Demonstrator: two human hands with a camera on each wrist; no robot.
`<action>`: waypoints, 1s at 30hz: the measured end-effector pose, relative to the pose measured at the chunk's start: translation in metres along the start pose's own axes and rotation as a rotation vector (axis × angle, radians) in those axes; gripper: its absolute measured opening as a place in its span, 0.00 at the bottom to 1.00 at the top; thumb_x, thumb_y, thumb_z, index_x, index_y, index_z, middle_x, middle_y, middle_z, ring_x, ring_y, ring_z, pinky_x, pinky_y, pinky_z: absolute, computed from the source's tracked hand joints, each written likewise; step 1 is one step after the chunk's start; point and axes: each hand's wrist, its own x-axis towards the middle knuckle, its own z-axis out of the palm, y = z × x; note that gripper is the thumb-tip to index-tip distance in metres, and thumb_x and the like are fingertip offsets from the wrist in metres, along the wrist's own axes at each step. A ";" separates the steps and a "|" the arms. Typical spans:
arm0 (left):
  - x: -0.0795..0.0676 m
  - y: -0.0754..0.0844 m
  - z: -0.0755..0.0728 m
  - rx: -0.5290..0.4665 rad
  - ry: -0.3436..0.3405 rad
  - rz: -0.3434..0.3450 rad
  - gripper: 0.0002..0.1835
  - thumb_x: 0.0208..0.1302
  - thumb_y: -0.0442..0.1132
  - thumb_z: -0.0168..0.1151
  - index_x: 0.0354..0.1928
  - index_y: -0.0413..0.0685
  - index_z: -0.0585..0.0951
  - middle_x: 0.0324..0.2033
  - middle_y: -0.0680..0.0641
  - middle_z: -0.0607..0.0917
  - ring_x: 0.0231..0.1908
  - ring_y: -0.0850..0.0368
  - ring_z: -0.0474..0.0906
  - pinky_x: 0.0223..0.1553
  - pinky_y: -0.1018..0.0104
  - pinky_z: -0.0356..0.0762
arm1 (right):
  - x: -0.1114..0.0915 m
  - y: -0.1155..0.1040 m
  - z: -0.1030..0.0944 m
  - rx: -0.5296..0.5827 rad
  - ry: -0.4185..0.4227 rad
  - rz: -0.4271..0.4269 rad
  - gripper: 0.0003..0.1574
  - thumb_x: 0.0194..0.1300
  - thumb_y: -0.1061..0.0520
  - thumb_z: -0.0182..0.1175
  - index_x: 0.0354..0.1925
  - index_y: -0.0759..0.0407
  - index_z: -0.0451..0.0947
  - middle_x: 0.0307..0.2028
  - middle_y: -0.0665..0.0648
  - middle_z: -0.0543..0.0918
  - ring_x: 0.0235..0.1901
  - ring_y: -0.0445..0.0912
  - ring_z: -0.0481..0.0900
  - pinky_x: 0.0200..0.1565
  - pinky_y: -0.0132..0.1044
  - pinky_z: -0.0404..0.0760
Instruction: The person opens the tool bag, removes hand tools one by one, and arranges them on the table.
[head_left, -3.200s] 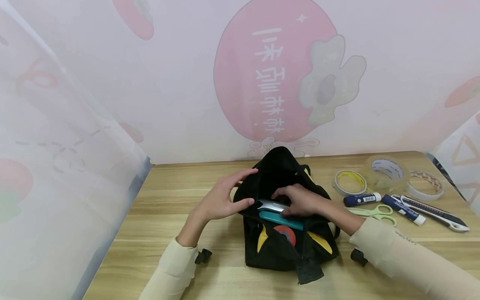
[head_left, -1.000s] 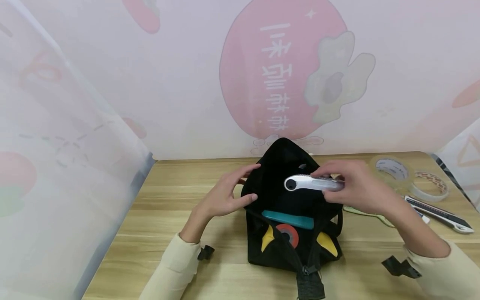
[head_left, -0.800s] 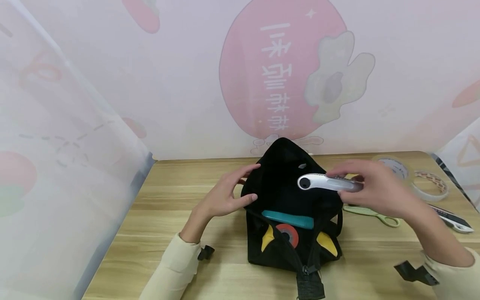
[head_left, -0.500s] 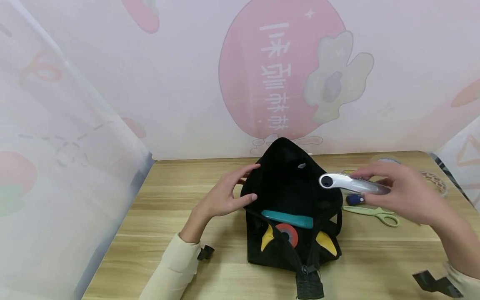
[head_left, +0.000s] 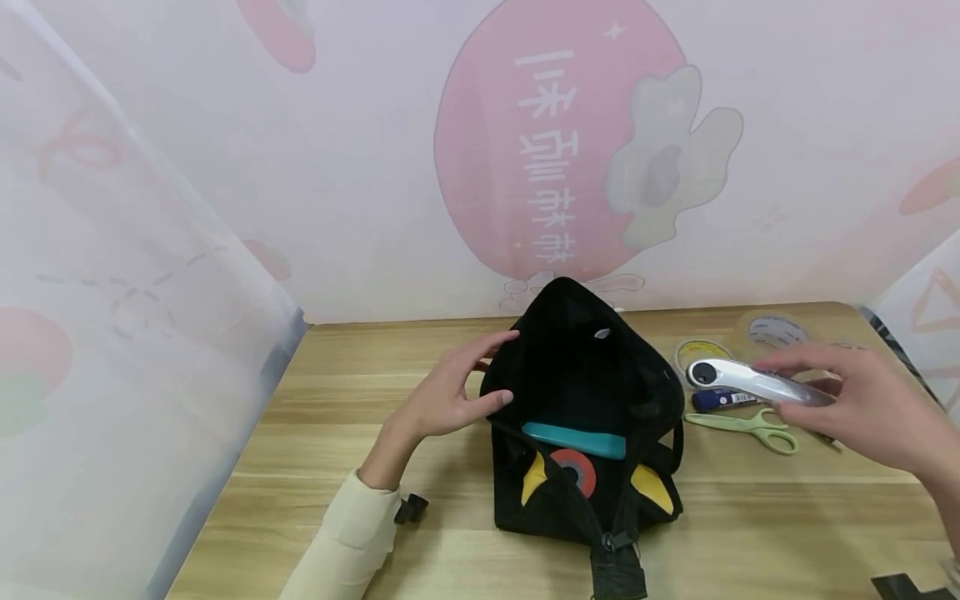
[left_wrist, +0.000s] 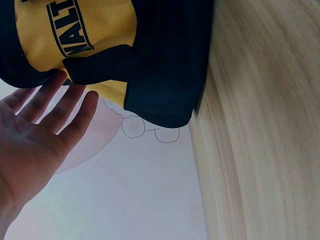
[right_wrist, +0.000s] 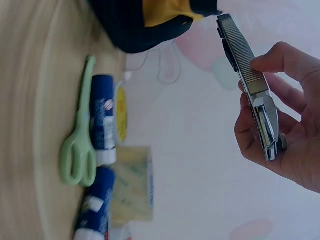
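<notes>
A black and yellow tool bag stands on the table with its mouth spread. Inside it lie a teal object and a red ring-shaped roll. My left hand rests against the bag's left side; the left wrist view shows its fingers extended, touching the yellow panel by the strap. To the right of the bag, my right hand holds a silver utility knife up off the table, pinched between thumb and fingers. Its ribbed body shows in the right wrist view.
Light green scissors, a glue stick, a yellow-cored tape roll and a clear tape roll lie to the right of the bag. Another glue stick shows in the right wrist view. A printed sheet covers the wall behind.
My right hand has drawn the silver utility knife out of the bag and carried it right, over the glue sticks and scissors. My left hand has stayed at the bag's left side.
</notes>
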 end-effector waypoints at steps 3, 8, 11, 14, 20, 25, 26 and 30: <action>0.000 0.000 0.000 0.001 0.001 -0.006 0.41 0.69 0.45 0.68 0.82 0.53 0.66 0.76 0.48 0.75 0.70 0.47 0.77 0.67 0.46 0.82 | -0.005 0.010 0.000 0.006 0.010 -0.005 0.31 0.52 0.76 0.76 0.51 0.53 0.90 0.44 0.33 0.83 0.40 0.25 0.80 0.39 0.16 0.83; -0.001 0.000 0.000 0.002 -0.001 -0.012 0.41 0.69 0.45 0.68 0.82 0.54 0.66 0.77 0.48 0.75 0.69 0.46 0.78 0.67 0.45 0.82 | -0.014 0.027 0.002 -0.031 -0.014 0.033 0.30 0.50 0.73 0.80 0.51 0.53 0.90 0.44 0.38 0.83 0.39 0.26 0.78 0.37 0.18 0.83; -0.001 0.000 0.000 0.002 -0.002 -0.016 0.41 0.69 0.45 0.68 0.82 0.55 0.66 0.77 0.49 0.75 0.70 0.47 0.77 0.67 0.46 0.82 | -0.020 0.036 0.005 -0.035 -0.079 0.080 0.29 0.52 0.69 0.80 0.53 0.55 0.89 0.48 0.50 0.86 0.37 0.28 0.77 0.34 0.22 0.82; 0.000 0.000 -0.001 0.003 -0.005 -0.012 0.40 0.69 0.45 0.68 0.82 0.54 0.66 0.77 0.49 0.74 0.70 0.47 0.77 0.67 0.46 0.82 | -0.025 0.044 0.011 -0.015 -0.124 0.093 0.27 0.53 0.69 0.79 0.53 0.57 0.89 0.50 0.53 0.86 0.36 0.29 0.77 0.32 0.26 0.81; 0.001 0.001 -0.001 0.002 -0.005 -0.003 0.40 0.70 0.45 0.68 0.82 0.52 0.66 0.77 0.48 0.75 0.69 0.47 0.78 0.67 0.46 0.82 | -0.033 0.062 0.019 -0.009 -0.143 0.079 0.28 0.53 0.69 0.79 0.52 0.56 0.89 0.48 0.40 0.85 0.36 0.29 0.75 0.31 0.27 0.78; 0.001 0.001 -0.001 0.000 -0.006 -0.008 0.41 0.69 0.45 0.68 0.82 0.53 0.66 0.77 0.48 0.75 0.69 0.47 0.78 0.67 0.46 0.82 | -0.039 0.073 0.026 -0.033 -0.150 0.092 0.28 0.51 0.67 0.81 0.52 0.52 0.89 0.48 0.43 0.86 0.37 0.29 0.76 0.33 0.28 0.78; 0.001 0.001 -0.001 0.001 -0.006 -0.008 0.41 0.69 0.45 0.68 0.82 0.53 0.66 0.77 0.48 0.75 0.69 0.47 0.78 0.67 0.46 0.82 | -0.040 0.075 0.028 -0.033 -0.148 0.090 0.28 0.51 0.66 0.82 0.51 0.52 0.89 0.47 0.37 0.85 0.37 0.29 0.76 0.33 0.27 0.78; 0.000 0.000 -0.001 0.004 -0.006 -0.001 0.40 0.70 0.45 0.68 0.82 0.52 0.66 0.77 0.47 0.75 0.70 0.47 0.77 0.67 0.47 0.83 | -0.044 0.082 0.038 -0.002 -0.135 0.062 0.28 0.48 0.68 0.82 0.49 0.52 0.90 0.43 0.28 0.83 0.37 0.27 0.77 0.34 0.25 0.79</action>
